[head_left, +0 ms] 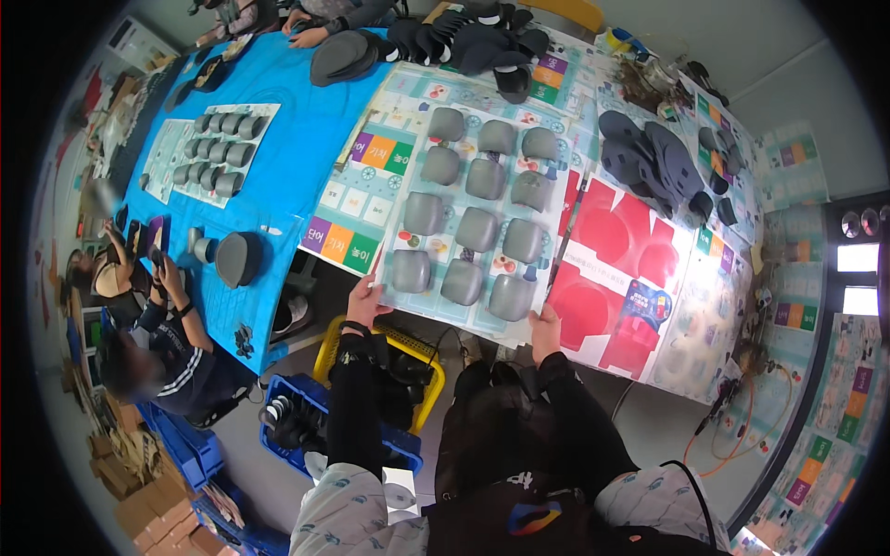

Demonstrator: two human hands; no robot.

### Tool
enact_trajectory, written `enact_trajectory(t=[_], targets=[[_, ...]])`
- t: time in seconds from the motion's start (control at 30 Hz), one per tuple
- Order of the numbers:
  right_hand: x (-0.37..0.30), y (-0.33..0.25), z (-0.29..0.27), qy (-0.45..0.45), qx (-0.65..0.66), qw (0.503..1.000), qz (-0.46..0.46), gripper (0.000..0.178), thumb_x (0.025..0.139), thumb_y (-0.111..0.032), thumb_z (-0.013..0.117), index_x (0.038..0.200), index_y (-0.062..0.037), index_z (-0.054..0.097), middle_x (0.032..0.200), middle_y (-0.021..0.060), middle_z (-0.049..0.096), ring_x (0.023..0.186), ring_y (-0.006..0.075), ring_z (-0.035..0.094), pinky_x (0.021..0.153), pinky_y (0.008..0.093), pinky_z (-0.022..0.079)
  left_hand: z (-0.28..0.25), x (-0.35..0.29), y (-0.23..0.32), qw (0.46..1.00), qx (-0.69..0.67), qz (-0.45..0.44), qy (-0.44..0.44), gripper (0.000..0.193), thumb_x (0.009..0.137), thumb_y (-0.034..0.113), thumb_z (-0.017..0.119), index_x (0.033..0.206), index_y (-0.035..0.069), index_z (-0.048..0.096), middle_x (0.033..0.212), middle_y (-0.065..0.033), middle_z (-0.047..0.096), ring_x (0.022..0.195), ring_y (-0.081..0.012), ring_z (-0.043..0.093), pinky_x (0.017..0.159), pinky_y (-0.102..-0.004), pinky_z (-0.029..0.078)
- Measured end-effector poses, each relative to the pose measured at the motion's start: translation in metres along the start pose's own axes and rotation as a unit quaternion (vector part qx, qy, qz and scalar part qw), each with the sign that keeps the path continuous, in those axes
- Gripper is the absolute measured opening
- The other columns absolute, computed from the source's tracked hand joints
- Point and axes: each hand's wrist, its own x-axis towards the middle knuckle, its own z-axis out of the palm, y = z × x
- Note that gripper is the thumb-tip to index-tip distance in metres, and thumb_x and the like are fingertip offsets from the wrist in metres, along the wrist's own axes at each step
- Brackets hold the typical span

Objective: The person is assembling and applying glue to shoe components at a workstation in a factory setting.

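Observation:
A pale printed board (428, 308) lies in front of me at the table's near edge, carrying rows of grey, domed, cap-like pieces (476, 229). My left hand (366, 302) grips its near left corner, the thumb on top. At the near right corner, my right hand (545, 332) pinches the edge, also with its thumb up. The fingers under the board are hidden on both sides. Red sheets with rounded shapes (593, 310) lie beside the board's right edge.
A blue-covered table (278, 208) on the left bears another board of grey pieces (222, 148). Dark flat shoe-shaped pieces (649, 157) are piled at right. Yellow (434, 394) and blue baskets (297, 385) stand below the edge. A person (176, 324) sits at left; others work at the far end.

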Motion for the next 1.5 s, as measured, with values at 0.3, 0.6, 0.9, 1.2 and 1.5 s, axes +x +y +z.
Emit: enact_trajectory(t=[0.3, 0.6, 0.9, 1.2, 1.5], targets=[[0.011, 0.006, -0.024, 0.070, -0.046, 0.996, -0.019, 0.019, 0.098, 0.004, 0.057, 0.114, -0.0039, 0.065, 0.092, -0.0008, 0.062, 0.083, 0.0086, 0.052, 0.073, 0.0271, 0.044, 0.020, -0.056, -0.034, 0.998, -0.062, -0.022, 0.004, 0.045, 0.100, 0.006, 0.059, 0.144, 0.011, 0.051, 0.108, -0.0051, 0.071, 0.086, -0.0164, 0.072, 0.068, -0.0345, 0.064], [0.026, -0.014, -0.036, -0.034, -0.027, 0.998, -0.041, 0.021, 0.099, 0.004, 0.055, 0.113, -0.0045, 0.067, 0.094, 0.0004, 0.066, 0.084, 0.0079, 0.056, 0.074, 0.0264, 0.046, 0.037, -0.098, -0.075, 0.989, -0.121, 0.027, 0.079, 0.045, 0.100, 0.006, 0.058, 0.145, 0.009, 0.053, 0.113, -0.0055, 0.071, 0.089, -0.0161, 0.073, 0.068, -0.0323, 0.065], [0.066, -0.042, -0.009, -0.128, -0.137, 0.975, -0.115, 0.019, 0.099, 0.003, 0.055, 0.115, -0.0022, 0.065, 0.094, 0.0018, 0.067, 0.085, 0.0090, 0.058, 0.078, 0.0252, 0.046, 0.054, -0.129, -0.098, 0.960, -0.179, 0.074, 0.200, 0.044, 0.100, 0.005, 0.057, 0.144, 0.009, 0.054, 0.111, -0.0040, 0.072, 0.086, -0.0136, 0.072, 0.064, -0.0288, 0.063], [0.123, -0.083, 0.085, -0.220, -0.170, 0.952, -0.127, 0.027, 0.098, -0.001, 0.059, 0.125, 0.0028, 0.063, 0.107, 0.0091, 0.071, 0.094, 0.0125, 0.063, 0.084, 0.0280, 0.049, 0.032, -0.119, -0.093, 0.921, -0.261, 0.111, 0.265, 0.044, 0.101, 0.004, 0.057, 0.145, 0.007, 0.052, 0.113, -0.0066, 0.072, 0.087, -0.0156, 0.072, 0.063, -0.0281, 0.063], [0.178, -0.123, 0.207, -0.314, -0.203, 0.919, -0.125, 0.026, 0.099, -0.001, 0.057, 0.124, 0.0028, 0.063, 0.105, 0.0079, 0.071, 0.095, 0.0122, 0.065, 0.083, 0.0268, 0.049, 0.003, -0.073, -0.064, 0.886, -0.311, 0.114, 0.325, 0.044, 0.102, 0.003, 0.056, 0.145, 0.006, 0.051, 0.119, -0.0093, 0.069, 0.092, -0.0192, 0.073, 0.068, -0.0311, 0.065]])
